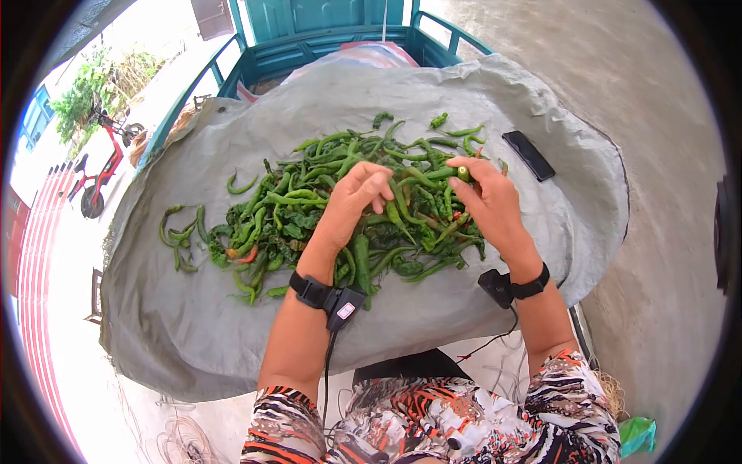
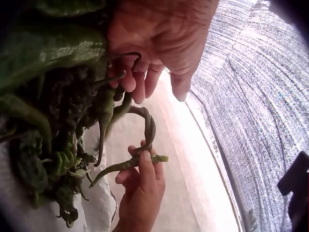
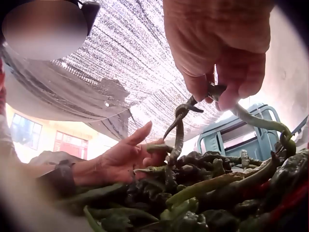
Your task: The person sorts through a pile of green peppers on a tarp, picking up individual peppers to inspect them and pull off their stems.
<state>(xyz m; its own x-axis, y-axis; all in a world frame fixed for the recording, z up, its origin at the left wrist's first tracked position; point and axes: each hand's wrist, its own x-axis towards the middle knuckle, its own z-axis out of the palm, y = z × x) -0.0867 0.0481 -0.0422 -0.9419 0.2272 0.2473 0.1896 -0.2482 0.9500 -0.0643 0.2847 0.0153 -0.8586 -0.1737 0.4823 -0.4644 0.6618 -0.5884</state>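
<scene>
A heap of long green peppers (image 1: 340, 205) lies on a grey tarp (image 1: 193, 309). My left hand (image 1: 369, 189) rests on the middle of the heap, fingers loosely bent and touching the peppers. In the left wrist view its fingers (image 2: 145, 79) hang over the pepper stems. My right hand (image 1: 468, 172) is at the heap's right side and pinches one green pepper (image 1: 463, 174) between thumb and fingers. From the right wrist the fingertips (image 3: 227, 94) grip that pepper's stem end (image 3: 251, 118), and the pepper trails down to the pile. The left hand (image 3: 120, 159) lies low among the peppers there.
The tarp covers the bed of a teal cart (image 1: 309, 39). A black phone (image 1: 529, 155) lies on the tarp at the far right. A few stray peppers (image 1: 179, 232) sit left of the heap. A red scooter (image 1: 100, 166) stands on the ground at left.
</scene>
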